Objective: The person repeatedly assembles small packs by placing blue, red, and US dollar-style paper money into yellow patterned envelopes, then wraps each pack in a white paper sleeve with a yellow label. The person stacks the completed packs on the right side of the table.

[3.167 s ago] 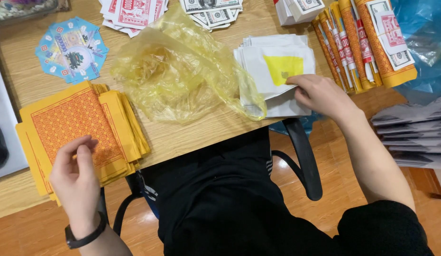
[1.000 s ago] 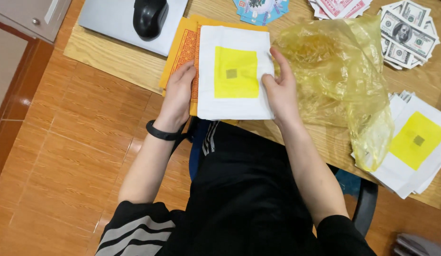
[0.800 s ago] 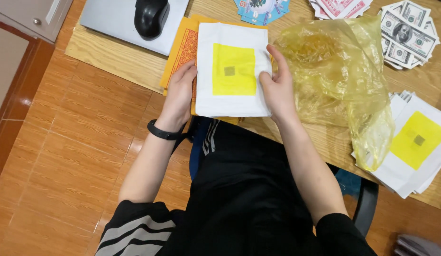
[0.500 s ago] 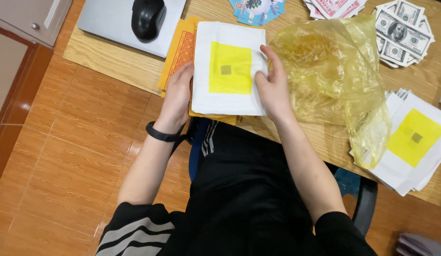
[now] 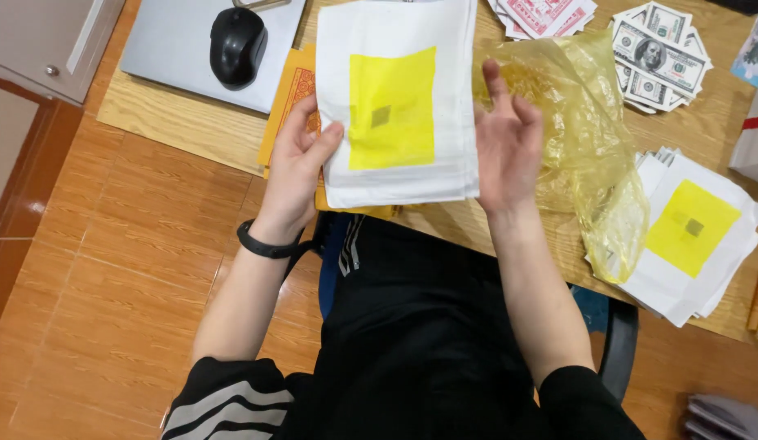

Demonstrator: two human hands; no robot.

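Left hand (image 5: 301,167) pinches the left edge of a stack of thin white paper sheets with yellow squares (image 5: 395,106) above the wooden table (image 5: 191,134); right hand (image 5: 505,138) open beside it. Light, floppy, slippery sheets: best gripped at both side edges.

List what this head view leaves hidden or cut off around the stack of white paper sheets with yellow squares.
- Orange patterned paper stack: mostly covered by the white sheets and the left hand.
- White sheets' top edge: cut off by the frame.
- Right hand: whether it touches the sheets is unclear.
- Yellow plastic bag: contents unreadable.
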